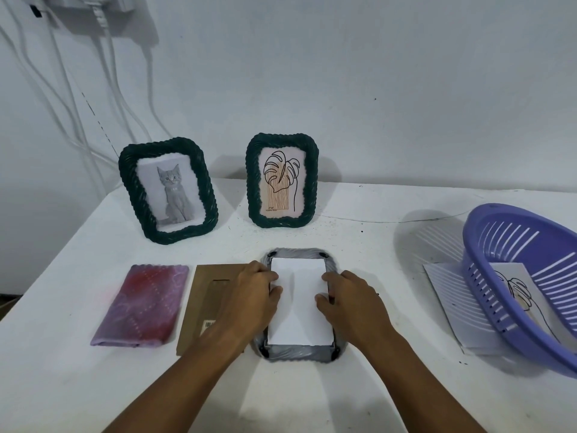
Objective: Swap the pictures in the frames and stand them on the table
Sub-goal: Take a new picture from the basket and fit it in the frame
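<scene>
Pressing white paper (298,303) into a face-down frame (296,353), left hand (251,295) and right hand (349,300) flat on its edges, fingers loose, nothing gripped, brown backing board (199,295) just left.

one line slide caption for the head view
Both hands press white paper into a face-down grey frame; two green woven frames stand behind.
</scene>
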The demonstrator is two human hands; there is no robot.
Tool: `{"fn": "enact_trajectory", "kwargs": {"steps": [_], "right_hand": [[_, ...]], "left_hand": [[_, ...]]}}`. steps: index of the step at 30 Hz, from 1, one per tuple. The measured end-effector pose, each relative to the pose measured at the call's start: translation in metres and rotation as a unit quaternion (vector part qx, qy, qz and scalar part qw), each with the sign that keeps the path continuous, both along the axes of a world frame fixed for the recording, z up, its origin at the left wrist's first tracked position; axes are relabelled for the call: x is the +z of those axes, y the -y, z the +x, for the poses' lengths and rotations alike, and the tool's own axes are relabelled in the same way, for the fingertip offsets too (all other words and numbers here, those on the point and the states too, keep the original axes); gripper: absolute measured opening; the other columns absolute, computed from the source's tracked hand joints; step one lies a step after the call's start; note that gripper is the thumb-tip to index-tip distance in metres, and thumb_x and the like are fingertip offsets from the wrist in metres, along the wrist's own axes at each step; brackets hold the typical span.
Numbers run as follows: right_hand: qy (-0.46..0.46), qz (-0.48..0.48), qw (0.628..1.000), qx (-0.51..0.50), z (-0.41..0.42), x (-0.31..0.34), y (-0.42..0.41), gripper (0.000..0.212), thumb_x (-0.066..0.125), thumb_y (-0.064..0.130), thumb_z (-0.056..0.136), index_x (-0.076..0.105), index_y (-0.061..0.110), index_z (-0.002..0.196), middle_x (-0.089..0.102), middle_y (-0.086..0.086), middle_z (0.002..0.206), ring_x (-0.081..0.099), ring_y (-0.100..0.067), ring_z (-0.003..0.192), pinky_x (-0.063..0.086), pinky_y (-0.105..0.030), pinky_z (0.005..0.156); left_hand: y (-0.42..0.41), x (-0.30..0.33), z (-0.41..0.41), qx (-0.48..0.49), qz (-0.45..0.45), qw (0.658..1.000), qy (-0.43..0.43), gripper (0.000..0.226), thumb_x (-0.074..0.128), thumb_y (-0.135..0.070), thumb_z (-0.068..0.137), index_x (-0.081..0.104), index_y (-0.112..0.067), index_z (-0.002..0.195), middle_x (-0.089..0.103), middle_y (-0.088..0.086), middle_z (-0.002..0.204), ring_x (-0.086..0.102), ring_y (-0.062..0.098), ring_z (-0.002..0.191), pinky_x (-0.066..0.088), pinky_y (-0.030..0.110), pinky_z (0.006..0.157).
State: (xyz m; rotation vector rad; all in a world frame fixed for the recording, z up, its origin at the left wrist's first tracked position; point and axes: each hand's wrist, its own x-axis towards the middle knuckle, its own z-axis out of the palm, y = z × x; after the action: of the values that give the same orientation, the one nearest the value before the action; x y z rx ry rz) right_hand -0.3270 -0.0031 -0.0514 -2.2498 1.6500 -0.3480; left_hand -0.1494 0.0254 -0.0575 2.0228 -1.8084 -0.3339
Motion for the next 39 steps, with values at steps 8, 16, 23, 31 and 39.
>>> {"fn": "enact_trajectory", "kwargs": {"steps": [8, 16, 23, 31, 39], "right_hand": [[0.118, -0.044, 0.992, -0.027, -0.016, -0.010, 0.003, 0.026, 0.058, 0.031, 0.090, 0.062, 0.020, 0.114, 0.058, 0.004, 0.095, 0.054, -0.012, 0.078, 0.045, -0.027, 0.070], [0.213, -0.115, 0.968, -0.069, -0.037, -0.042, -0.005, 0.020, 0.061, 0.012, 0.089, 0.064, 0.013, 0.109, 0.058, 0.003, 0.092, 0.057, -0.017, 0.080, 0.048, -0.028, 0.072], [0.224, -0.123, 0.965, -0.063, -0.039, -0.047, -0.003, 0.018, 0.061, 0.012, 0.089, 0.064, 0.014, 0.107, 0.057, 0.005, 0.087, 0.056, -0.017, 0.079, 0.046, -0.029, 0.072], [0.210, -0.136, 0.966, -0.055, -0.039, -0.050, -0.005, 0.017, 0.062, 0.011, 0.088, 0.065, 0.013, 0.104, 0.057, 0.005, 0.082, 0.052, -0.015, 0.078, 0.041, -0.027, 0.071], [0.210, -0.125, 0.968, -0.049, -0.041, -0.052, -0.005, 0.017, 0.061, 0.012, 0.088, 0.065, 0.016, 0.104, 0.059, 0.005, 0.083, 0.052, -0.015, 0.079, 0.043, -0.029, 0.071]], "left_hand": [[-0.010, 0.000, 0.004, -0.005, -0.037, 0.999, -0.014, 0.029, 0.056, -0.030, 0.093, 0.064, -0.018, 0.118, 0.059, -0.004, 0.117, 0.056, 0.013, 0.106, 0.030, 0.010, 0.075], [-0.040, -0.015, 0.034, 0.106, -0.083, 0.987, 0.083, 0.030, 0.059, -0.035, 0.080, 0.064, -0.013, 0.101, 0.058, 0.011, 0.108, 0.050, 0.033, 0.103, 0.044, 0.049, 0.084], [-0.069, -0.031, 0.029, 0.240, -0.052, 0.965, 0.093, 0.071, 0.051, -0.062, 0.073, 0.056, -0.004, 0.113, 0.050, 0.018, 0.119, 0.044, 0.036, 0.107, 0.039, 0.048, 0.083], [-0.086, -0.043, 0.012, 0.289, -0.051, 0.955, 0.030, 0.076, 0.049, -0.060, 0.075, 0.054, 0.001, 0.120, 0.047, 0.019, 0.127, 0.039, 0.035, 0.118, 0.035, 0.050, 0.097], [-0.088, -0.045, 0.008, 0.301, -0.095, 0.948, -0.033, 0.066, 0.041, -0.055, 0.079, 0.059, -0.002, 0.113, 0.052, 0.013, 0.127, 0.039, 0.030, 0.120, 0.034, 0.050, 0.098]]}}
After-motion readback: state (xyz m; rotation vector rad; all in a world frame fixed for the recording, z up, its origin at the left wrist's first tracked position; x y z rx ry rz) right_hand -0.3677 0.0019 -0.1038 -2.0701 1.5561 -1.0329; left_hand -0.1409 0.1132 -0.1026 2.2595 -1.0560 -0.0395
